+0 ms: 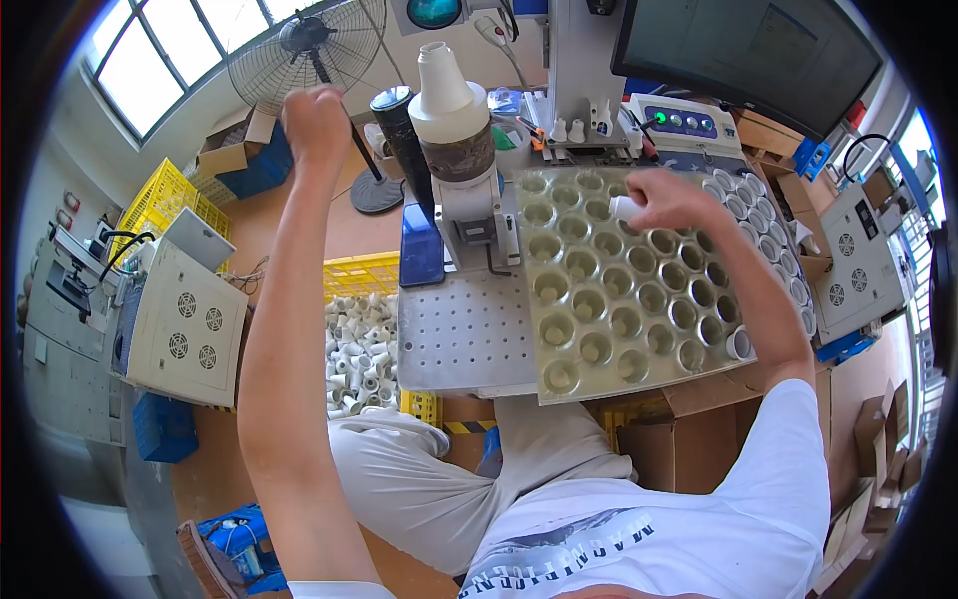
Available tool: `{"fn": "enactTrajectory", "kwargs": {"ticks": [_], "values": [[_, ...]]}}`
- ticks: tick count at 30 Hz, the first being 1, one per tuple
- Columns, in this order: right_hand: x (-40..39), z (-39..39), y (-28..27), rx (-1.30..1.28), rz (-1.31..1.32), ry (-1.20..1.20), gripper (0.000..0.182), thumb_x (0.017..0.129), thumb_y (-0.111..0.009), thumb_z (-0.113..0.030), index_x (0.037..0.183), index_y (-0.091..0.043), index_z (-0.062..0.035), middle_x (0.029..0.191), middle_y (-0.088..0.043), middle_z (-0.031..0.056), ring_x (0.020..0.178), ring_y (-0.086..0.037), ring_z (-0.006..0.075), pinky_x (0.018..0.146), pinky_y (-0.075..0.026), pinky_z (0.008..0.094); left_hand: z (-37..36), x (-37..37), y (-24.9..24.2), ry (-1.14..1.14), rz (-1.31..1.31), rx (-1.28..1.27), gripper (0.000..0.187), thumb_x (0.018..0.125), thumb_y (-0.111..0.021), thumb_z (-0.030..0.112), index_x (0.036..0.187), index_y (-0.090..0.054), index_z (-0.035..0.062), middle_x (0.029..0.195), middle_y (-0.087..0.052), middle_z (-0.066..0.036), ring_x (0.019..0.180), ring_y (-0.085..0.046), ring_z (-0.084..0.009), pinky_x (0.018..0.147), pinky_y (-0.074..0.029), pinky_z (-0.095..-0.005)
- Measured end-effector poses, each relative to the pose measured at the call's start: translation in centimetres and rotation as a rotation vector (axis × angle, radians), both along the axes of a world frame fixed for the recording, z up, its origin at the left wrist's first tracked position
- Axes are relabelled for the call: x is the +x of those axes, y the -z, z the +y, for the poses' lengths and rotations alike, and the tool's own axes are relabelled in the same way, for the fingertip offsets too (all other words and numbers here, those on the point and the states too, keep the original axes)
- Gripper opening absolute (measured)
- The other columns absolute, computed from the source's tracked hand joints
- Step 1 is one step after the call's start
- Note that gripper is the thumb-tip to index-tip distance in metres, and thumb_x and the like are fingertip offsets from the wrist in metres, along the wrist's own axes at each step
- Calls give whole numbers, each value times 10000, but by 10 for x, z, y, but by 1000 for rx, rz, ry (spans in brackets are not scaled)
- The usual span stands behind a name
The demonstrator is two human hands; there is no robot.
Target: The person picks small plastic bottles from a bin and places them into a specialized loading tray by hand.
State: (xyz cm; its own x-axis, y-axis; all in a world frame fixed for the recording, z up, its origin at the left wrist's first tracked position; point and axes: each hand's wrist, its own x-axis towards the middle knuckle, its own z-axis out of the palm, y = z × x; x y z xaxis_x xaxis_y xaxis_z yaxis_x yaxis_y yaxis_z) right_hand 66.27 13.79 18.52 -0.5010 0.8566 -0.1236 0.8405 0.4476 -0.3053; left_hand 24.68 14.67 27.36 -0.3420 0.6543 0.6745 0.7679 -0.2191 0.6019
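Observation:
My right hand pinches a small white plastic cap-like part over a translucent yellowish tray with rows of round holes. Most of the holes in view hold no white part. A single white part sits at the tray's right front, and more white round parts stand in rows along its right side. My left hand is raised at the upper left, curled closed, in front of a standing fan. Whatever its fingers may hold is hidden. Beside the tray rises a machine head with a white nozzle-shaped top.
A perforated metal plate lies left of the tray, with a phone at its back edge. Below it, a yellow crate is full of loose white parts. A monitor and control box stand behind. The fan stands back left.

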Motion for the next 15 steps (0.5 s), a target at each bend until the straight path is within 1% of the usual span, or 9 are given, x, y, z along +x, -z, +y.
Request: {"fn": "enactTrajectory", "kwargs": {"ticks": [2, 5, 7, 8, 10, 12, 13, 14, 15], "values": [[-10, 11, -41, 47, 124, 25, 302, 664, -692, -188, 658, -417, -65, 625, -447, 23, 598, -419, 127, 542, -348, 284, 19, 29, -19, 40, 86, 51, 234, 731, -496, 131, 658, -664, -16, 795, -632, -220, 863, -583, -341, 789, -437, -422], [-56, 34, -88, 252, 715, -10, 346, 719, -726, -278, 673, -453, -70, 639, -441, -23, 596, -394, 78, 523, -332, 265, 17, 81, -29, 248, -395, -31, 191, 697, -541, 115, 626, -695, 28, 823, -625, -209, 846, -568, -372, 742, -434, -418], [-100, 40, -103, 403, 949, -70, 347, 746, -747, -304, 700, -492, -73, 659, -458, -38, 606, -403, 57, 528, -335, 248, 15, 87, -25, 146, 472, 143, 153, 670, -581, 120, 603, -710, 72, 871, -615, -193, 888, -566, -370, 723, -439, -388], [-124, 34, -111, 410, 1029, -68, 332, 761, -756, -300, 723, -508, -83, 674, -463, -51, 615, -407, 41, 540, -341, 234, 27, 74, -22, 157, 541, 186, 134, 648, -600, 136, 582, -710, 95, 785, -645, -144, 828, -611, -276, 714, -450, -343], [-164, 33, -103, 334, 1102, -100, 368, 762, -759, -334, 701, -500, -79, 661, -459, -40, 611, -411, 58, 540, -346, 244, 15, 43, -21, 406, 202, 189, 140, 655, -588, 126, 576, -705, 114, 678, -660, -109, 693, -626, -190, 700, -457, -318], [-187, 29, -83, 417, 988, -96, 369, 749, -758, -341, 706, -529, -56, 647, -487, -3, 605, -449, 93, 546, -376, 269, -10, 4, -10, 221, 397, 334, 185, 681, -547, 116, 576, -697, 138, 603, -655, -88, 574, -607, -162, 671, -450, -310], [-194, 30, -72, 508, 862, -93, 375, 737, -757, -349, 710, -558, -32, 633, -514, 34, 600, -487, 127, 552, -406, 295, -19, -24, 1, 126, 352, 255, 209, 696, -524, 109, 577, -693, 144, 600, -651, -82, 583, -603, -178, 662, -441, -326], [-196, 37, -61, 451, 933, -101, 385, 738, -756, -358, 743, -575, -17, 651, -545, 74, 606, -524, 159, 571, -432, 299, -26, -55, 18, 36, 307, 178, 234, 710, -501, 102, 579, -688, 150, 597, -648, -77, 592, -599, -194, 654, -432, -342], [-199, 36, -61, 451, 934, -94, 385, 738, -756, -358, 743, -575, -17, 651, -545, 74, 606, -524, 159, 571, -432, 299, -34, -85, 44, -256, 649, 189, 244, 729, -490, 117, 590, -689, 148, 615, -637, -72, 654, -575, -234, 645, -401, -378]]}}
